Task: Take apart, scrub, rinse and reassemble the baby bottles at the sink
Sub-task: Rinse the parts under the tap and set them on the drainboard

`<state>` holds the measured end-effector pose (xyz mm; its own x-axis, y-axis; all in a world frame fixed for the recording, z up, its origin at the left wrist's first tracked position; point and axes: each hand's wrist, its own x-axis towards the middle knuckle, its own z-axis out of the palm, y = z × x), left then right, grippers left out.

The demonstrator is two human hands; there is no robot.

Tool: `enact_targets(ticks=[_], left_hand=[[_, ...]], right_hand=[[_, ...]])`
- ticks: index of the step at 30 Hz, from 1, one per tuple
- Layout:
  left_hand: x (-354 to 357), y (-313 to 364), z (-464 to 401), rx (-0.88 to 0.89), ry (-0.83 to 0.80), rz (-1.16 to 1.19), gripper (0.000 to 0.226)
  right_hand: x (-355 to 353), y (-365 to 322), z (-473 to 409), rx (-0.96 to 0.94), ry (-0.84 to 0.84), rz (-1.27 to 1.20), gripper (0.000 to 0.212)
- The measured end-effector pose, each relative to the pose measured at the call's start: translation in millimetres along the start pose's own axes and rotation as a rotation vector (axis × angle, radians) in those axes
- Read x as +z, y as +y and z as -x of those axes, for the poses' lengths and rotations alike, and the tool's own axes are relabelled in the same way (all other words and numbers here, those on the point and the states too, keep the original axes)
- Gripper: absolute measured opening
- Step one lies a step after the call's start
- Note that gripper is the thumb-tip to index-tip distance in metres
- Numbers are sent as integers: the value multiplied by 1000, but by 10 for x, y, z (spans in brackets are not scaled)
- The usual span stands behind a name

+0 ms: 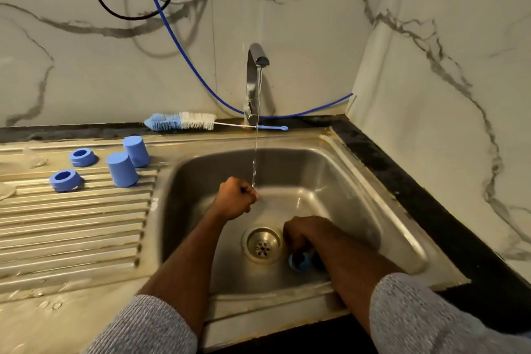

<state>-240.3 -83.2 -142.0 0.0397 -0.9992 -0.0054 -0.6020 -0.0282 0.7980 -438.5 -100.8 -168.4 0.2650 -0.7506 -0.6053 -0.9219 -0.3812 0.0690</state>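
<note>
My left hand (237,197) is curled into a fist in the sink, right where the thin stream from the tap (256,80) lands; nothing shows inside the fist. Low in the basin, beside the drain (263,244), my right hand (298,234) grips a blue bottle part (300,262), which is mostly hidden under the fingers. On the ribbed drainboard (71,227) stand two blue caps (122,169) (136,151) upside down and two blue screw rings (82,157) (65,180). A blue-and-white bottle brush (184,121) lies on the ledge behind the sink.
Clear, glassy pieces (34,158) sit at the drainboard's far left, hard to make out. A blue hose (184,49) and cables hang down the marble wall behind the tap. A dark counter edge (402,187) runs along the sink's right side.
</note>
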Motion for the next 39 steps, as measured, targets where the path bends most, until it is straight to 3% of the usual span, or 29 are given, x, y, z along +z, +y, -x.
enact_targets(ticks=[4,9,12,18,22,25,30,32,36,39], left_hand=[[-27,-13,-27,-54,66,76,8],[-14,6,-76,-75,137,139,16],[0,28,-110,-57,165,192,21],[43,72,-196,-2,234,290,16],[77,71,-254,6,305,320,14],[58,93,-237,37,317,340,11],[49,112,-217,127,252,297,10],[65,152,-201,105,223,418,11],[52,165,-233,-78,260,870,18],[14,141,-259,-172,266,1017,24]], right_hand=[[-268,-66,-68,-57,231,-262,30],[-669,-297,-283,-69,551,-1116,22],[-765,-401,-382,-127,591,-1475,20],[-729,-395,-443,-184,530,-1595,18],[-734,-492,-457,-186,622,-1583,5],[-791,-527,-437,-173,717,-1529,17],[-870,-450,-376,-123,635,-1694,30],[-880,-407,-357,-137,580,-1758,27],[-889,-443,-329,-317,428,-1916,2],[-876,-492,-345,-303,499,-1893,6]])
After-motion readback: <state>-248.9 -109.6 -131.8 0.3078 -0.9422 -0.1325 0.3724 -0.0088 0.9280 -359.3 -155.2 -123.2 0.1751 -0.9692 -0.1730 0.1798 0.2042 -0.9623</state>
